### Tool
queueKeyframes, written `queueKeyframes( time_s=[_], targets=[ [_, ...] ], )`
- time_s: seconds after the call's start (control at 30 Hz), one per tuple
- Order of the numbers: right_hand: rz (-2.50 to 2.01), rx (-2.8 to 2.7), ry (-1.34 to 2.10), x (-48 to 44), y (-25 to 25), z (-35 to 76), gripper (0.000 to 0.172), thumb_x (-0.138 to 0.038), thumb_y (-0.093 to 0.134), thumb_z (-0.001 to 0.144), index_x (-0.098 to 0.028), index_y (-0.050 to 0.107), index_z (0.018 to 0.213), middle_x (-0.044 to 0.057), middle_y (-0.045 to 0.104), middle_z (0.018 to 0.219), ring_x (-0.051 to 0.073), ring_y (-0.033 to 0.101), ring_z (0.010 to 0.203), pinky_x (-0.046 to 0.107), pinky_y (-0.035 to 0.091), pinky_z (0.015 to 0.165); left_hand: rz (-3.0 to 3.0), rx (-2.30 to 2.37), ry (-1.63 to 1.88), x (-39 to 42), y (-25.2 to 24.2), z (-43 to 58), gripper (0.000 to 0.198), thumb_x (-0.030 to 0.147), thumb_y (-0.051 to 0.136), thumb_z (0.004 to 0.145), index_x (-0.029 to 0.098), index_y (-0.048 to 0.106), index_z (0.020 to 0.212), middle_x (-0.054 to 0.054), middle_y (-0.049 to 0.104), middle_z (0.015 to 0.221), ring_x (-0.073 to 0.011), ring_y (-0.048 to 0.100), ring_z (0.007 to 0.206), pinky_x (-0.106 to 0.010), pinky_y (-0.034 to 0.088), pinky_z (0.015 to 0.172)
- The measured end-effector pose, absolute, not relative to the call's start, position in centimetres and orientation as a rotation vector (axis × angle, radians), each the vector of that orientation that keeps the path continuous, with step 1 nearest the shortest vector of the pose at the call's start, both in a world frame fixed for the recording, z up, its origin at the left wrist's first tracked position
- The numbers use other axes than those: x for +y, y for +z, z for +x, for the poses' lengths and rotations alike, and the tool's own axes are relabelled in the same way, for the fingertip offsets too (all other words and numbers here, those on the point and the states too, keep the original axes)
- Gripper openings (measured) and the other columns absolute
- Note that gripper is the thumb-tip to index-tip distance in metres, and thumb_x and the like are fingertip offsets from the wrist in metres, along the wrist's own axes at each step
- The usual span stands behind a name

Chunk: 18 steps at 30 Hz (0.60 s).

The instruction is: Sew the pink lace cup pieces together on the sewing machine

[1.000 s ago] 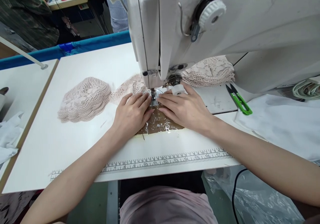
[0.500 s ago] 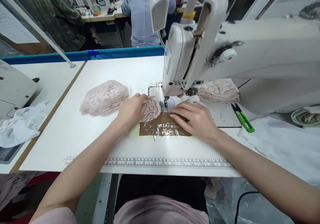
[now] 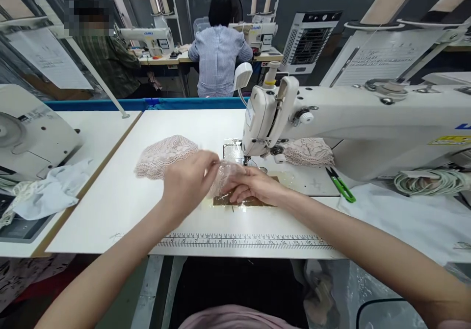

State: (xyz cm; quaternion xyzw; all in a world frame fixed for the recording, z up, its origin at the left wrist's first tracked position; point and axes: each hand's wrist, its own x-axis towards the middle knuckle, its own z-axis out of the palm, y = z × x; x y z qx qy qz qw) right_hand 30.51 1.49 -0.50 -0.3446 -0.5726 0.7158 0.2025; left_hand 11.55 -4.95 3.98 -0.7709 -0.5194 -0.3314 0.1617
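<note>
A small piece of pale pink lace is held up just in front of the presser foot of a white sewing machine. My left hand pinches its upper left edge between thumb and fingers. From the right, my right hand grips the lace's other side with bent fingers, partly hiding it. Beneath both hands lies a shiny brown patch taped to the white table. A heap of similar lace rests left of my left hand, and another lace bundle sits behind the needle area.
Green thread snips lie to the right by a white cloth. A printed ruler runs along the table's front edge. At left stand another machine and white fabric. Two people sit beyond the blue edge.
My right hand has moved left from beside the presser foot onto the lace, which is now raised off the brown patch. The camera view has tilted up, showing more of the room.
</note>
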Motion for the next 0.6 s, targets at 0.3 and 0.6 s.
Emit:
queueKeyframes(
  time_s=[0.3,0.6],
  targets=[
    [-0.586,-2.172,1.423,0.1,0.4,30.5,0.038,-0.021,0.034,0.098,-0.023,0.068,0.115,0.006,0.067,0.122,0.019,0.062,0.115,0.038,0.052,0.095,-2.530,-0.970,-0.804,-16.3,-0.8,10.7,0.010,0.025,0.068,0.084,0.016,0.064,0.084,0.006,0.056,0.052,-0.0089,0.047,0.044,-0.028,0.033,0.044],
    [-0.556,-2.201,1.416,-1.0,3.3,28.5,0.021,-0.025,0.055,0.092,-0.028,0.075,0.099,0.001,0.074,0.098,0.016,0.069,0.085,0.027,0.056,0.071,-3.085,-2.278,-1.037,-8.7,1.9,4.1,0.031,0.044,0.063,0.086,0.024,0.065,0.109,-0.007,0.071,0.105,-0.0218,0.068,0.094,-0.035,0.057,0.078]
  ],
)
